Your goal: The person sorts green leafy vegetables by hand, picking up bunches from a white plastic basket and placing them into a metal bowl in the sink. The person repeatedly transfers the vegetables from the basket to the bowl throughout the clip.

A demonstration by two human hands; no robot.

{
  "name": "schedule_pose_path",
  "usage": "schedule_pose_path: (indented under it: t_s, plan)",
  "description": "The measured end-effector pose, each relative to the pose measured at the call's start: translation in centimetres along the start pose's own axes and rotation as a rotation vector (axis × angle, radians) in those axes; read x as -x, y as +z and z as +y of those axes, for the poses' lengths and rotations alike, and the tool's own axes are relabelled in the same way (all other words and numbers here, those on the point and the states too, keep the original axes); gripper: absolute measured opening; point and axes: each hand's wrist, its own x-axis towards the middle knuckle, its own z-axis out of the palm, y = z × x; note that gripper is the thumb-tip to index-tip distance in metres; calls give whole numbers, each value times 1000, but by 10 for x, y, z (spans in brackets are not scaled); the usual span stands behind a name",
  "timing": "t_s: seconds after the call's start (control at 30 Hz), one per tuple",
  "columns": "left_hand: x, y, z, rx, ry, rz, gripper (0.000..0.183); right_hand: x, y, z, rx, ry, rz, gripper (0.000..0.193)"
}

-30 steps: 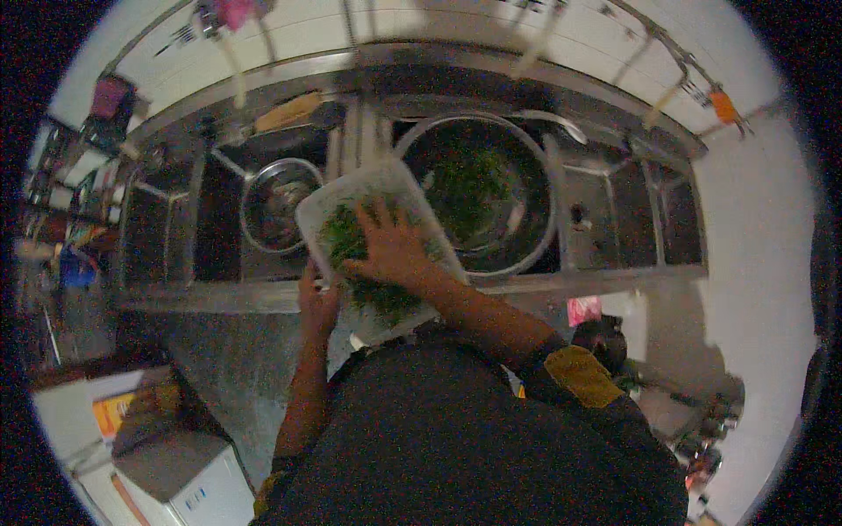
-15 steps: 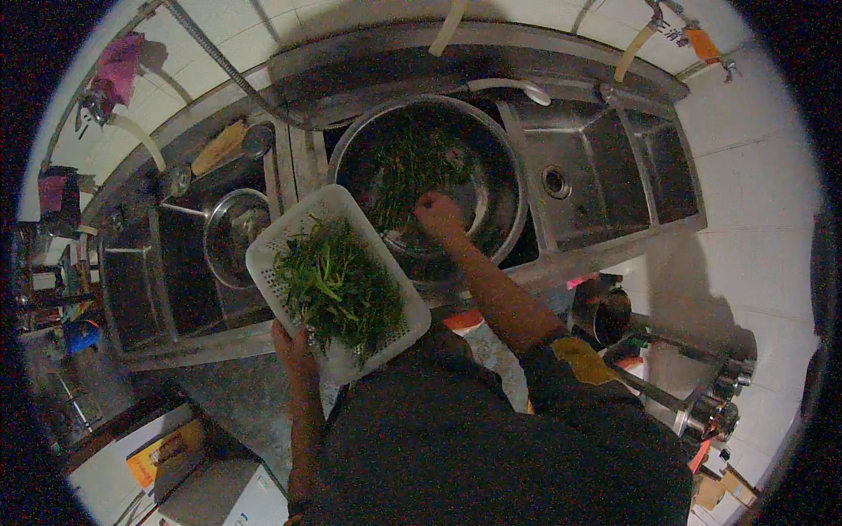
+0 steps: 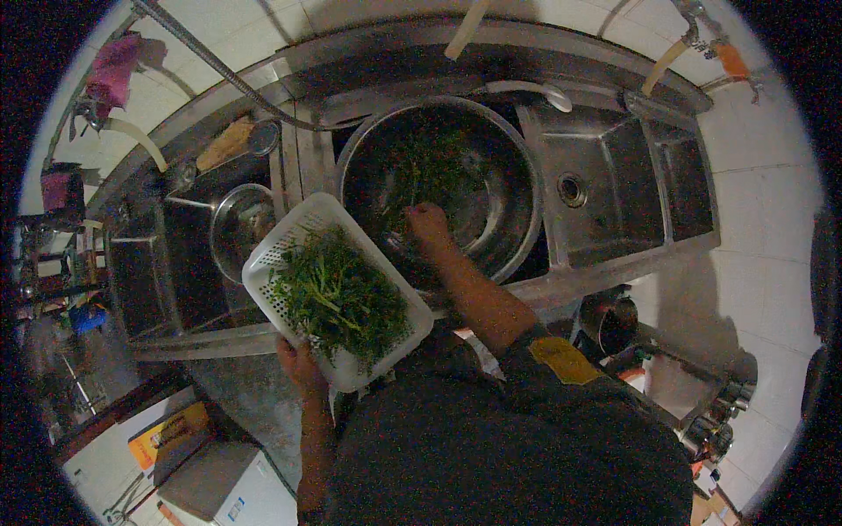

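Observation:
A white perforated plastic basket (image 3: 263,254) is tilted in front of me, heaped with leafy greens (image 3: 338,294). My left hand (image 3: 301,364) grips its near left edge. Just beyond it, a large round steel basin (image 3: 531,197) sits over the sink counter, with darker greens (image 3: 430,167) lying inside. Over the basin's near left part is my right hand (image 3: 427,226), its fingers closed. Dim light hides what those fingers hold, if anything.
A steel sink bowl with a drain (image 3: 572,189) lies to the right. A hand shower (image 3: 531,90) rests behind the basin. On the left, a smaller steel bowl (image 3: 219,232) and a brush (image 3: 226,145) sit by another sink. A white box (image 3: 254,491) stands low at left.
My right hand has drawn slightly left and nearer across the basin, towards the basket. The left hand keeps its hold on the basket. The whole view has shifted a little.

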Motion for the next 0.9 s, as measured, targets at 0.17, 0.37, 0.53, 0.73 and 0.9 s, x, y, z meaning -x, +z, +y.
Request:
schedule_pose_path:
  t_s: [0.17, 0.37, 0.53, 0.73, 0.9]
  plan:
    - [-16, -29, -24, -13, 34, 19, 55, 79, -57, -35, -319, 22, 56, 35]
    - [-67, -73, 4, 18, 327, -57, 63, 135, -109, -44, -324, -76, 78, 33]
    - [-78, -50, 60, 156, 310, -205, 67, 159, -124, -56, -766, -139, 142, 28]
    - [-61, -16, 109, 304, 459, -407, 64, 220, -148, -137, -864, -220, 155, 25]
    - [-34, 28, 149, 270, 351, -650, 54, 270, -112, -199, -219, -378, -76, 23]
